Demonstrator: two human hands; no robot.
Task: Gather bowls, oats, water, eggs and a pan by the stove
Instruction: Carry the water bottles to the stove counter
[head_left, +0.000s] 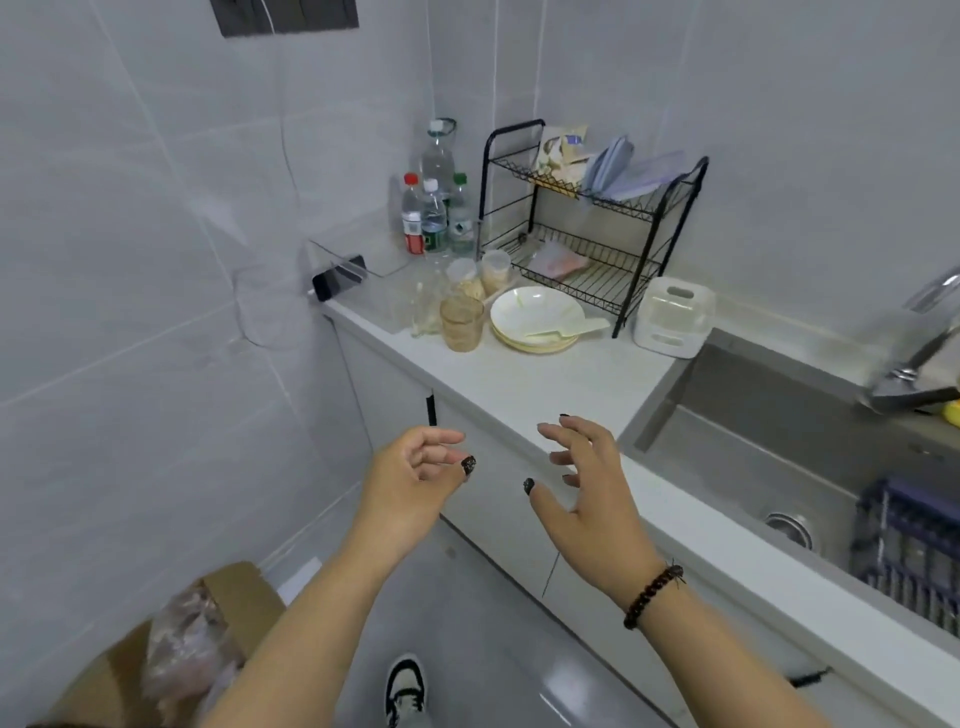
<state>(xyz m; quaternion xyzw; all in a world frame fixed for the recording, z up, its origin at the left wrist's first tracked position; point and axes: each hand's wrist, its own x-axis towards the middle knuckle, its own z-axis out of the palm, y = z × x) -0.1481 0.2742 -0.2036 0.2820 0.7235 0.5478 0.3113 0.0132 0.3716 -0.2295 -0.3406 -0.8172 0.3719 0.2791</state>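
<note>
Ahead of our hands, well apart on the white counter (545, 387): stacked glossy pale bowls (535, 317), beside clear plastic water bottles (435, 218) and a black wire rack (587, 228). Our left hand (415, 478) and right hand (587, 493) hang loose-fingered, grasping nothing.

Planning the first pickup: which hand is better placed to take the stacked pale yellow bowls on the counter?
Probably the right hand: it hovers open over the counter edge, nearer the stacked pale yellow bowls than the left hand.
</note>
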